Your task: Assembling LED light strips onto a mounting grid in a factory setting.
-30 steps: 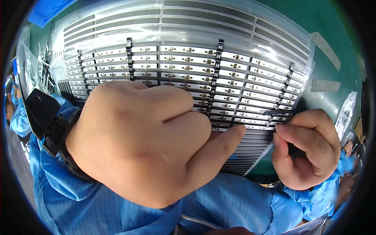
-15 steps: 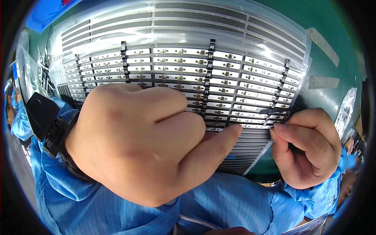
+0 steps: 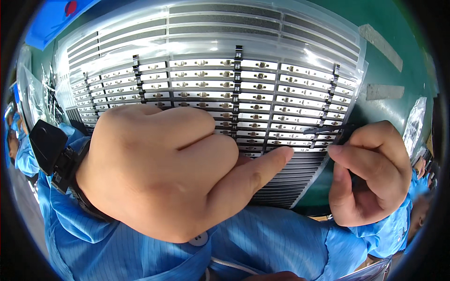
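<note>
A flat panel of white strips [image 3: 300,89] with small round metallic parts lies in front of me, crossed by black clips [image 3: 238,70]. My left hand [image 3: 159,168] rests over the panel's near left part, fingers curled under and thumb stretched right onto the lowest strips. Whatever its fingertips hold, if anything, is hidden beneath the hand. At the panel's right edge, my right hand [image 3: 370,175] is curled around thin black tweezers [image 3: 328,129], whose tips point left over the lower right strips. Its thumb and index fingertip are apart, beside the strip ends.
Clear plastic film [image 3: 323,51] lies across the panel's far part. Tape pieces [image 3: 385,92] stick to the green table mat [image 3: 347,187]. A blue bin [image 3: 51,25] stands far left, near loose plastic wrap [image 3: 35,93]. Other people in blue are at both sides.
My right thumb has drawn back from the index fingertip and the strip ends. The panel appears slightly further left in view. My left hand stays almost in place.
</note>
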A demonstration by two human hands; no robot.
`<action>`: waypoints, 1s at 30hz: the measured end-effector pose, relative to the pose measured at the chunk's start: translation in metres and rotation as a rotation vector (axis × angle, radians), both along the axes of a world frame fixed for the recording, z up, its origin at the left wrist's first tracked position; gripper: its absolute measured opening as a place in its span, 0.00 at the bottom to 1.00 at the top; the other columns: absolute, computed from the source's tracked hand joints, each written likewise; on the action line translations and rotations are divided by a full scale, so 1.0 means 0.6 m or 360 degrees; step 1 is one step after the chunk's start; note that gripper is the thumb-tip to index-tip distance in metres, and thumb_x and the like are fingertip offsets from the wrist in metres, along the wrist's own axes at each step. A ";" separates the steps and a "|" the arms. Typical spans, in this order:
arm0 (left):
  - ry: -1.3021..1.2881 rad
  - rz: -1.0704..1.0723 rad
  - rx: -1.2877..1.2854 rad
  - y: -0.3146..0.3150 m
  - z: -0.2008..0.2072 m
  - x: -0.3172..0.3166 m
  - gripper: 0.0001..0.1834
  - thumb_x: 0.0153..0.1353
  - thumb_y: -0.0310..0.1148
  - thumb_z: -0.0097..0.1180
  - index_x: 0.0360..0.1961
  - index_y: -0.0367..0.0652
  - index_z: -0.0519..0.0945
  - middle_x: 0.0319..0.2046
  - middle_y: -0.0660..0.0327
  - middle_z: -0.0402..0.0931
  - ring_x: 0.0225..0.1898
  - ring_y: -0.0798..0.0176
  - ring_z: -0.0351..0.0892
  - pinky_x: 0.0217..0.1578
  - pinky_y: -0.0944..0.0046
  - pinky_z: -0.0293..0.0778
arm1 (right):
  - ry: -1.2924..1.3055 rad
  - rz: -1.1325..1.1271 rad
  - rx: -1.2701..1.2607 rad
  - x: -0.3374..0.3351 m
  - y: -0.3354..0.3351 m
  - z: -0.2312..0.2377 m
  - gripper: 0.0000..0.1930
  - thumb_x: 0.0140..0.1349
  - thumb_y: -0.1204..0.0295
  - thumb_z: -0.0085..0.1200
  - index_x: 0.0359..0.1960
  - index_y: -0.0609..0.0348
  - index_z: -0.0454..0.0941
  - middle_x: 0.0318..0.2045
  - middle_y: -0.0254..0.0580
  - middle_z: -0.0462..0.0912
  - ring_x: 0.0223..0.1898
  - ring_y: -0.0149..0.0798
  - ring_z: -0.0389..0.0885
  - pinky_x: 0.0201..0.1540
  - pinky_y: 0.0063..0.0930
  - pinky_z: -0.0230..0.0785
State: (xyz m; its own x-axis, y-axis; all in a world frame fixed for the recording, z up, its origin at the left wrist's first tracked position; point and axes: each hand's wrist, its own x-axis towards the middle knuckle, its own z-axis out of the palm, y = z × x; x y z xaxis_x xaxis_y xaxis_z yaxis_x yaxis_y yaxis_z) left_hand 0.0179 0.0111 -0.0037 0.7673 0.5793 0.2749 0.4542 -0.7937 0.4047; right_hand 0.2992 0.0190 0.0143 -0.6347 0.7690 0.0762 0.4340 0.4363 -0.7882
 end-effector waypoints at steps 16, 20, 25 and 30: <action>0.0101 -0.0030 -0.0064 0.002 0.010 0.002 0.22 0.45 0.31 0.67 0.46 0.47 0.90 0.12 0.79 0.51 0.12 0.80 0.51 0.09 0.74 0.47 | 0.0012 0.0092 0.0066 0.002 0.006 -0.008 0.11 0.48 0.81 0.61 0.35 0.68 0.84 0.31 0.45 0.75 0.22 0.32 0.70 0.24 0.23 0.60; 0.0112 -0.0030 0.0026 0.002 0.007 0.000 0.23 0.45 0.31 0.67 0.47 0.49 0.90 0.12 0.79 0.51 0.12 0.80 0.51 0.09 0.74 0.47 | -0.0057 0.0160 0.0288 -0.011 0.003 -0.015 0.11 0.45 0.80 0.62 0.33 0.68 0.85 0.29 0.43 0.75 0.22 0.34 0.71 0.23 0.24 0.61; 0.0288 -0.0004 -0.0040 -0.006 0.036 0.004 0.24 0.44 0.32 0.67 0.47 0.49 0.90 0.14 0.76 0.54 0.13 0.77 0.55 0.11 0.72 0.52 | -0.0187 0.0107 0.0505 -0.014 -0.014 -0.002 0.13 0.39 0.80 0.63 0.31 0.69 0.85 0.28 0.43 0.75 0.22 0.37 0.73 0.22 0.27 0.63; 0.0250 0.0034 -0.0260 -0.019 0.060 0.000 0.26 0.47 0.26 0.62 0.52 0.49 0.88 0.14 0.70 0.60 0.14 0.68 0.62 0.14 0.65 0.61 | -0.0129 0.0149 0.0900 0.002 -0.012 0.015 0.15 0.33 0.82 0.57 0.29 0.73 0.82 0.25 0.48 0.77 0.20 0.45 0.73 0.23 0.34 0.66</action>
State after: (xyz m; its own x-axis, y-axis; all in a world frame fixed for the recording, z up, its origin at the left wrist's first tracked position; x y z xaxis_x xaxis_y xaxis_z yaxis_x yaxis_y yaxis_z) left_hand 0.0179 0.0000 0.0322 0.7804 0.6229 0.0546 0.5376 -0.7130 0.4501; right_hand 0.3004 0.0117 0.0231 -0.7191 0.5631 0.4073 0.4225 0.8196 -0.3870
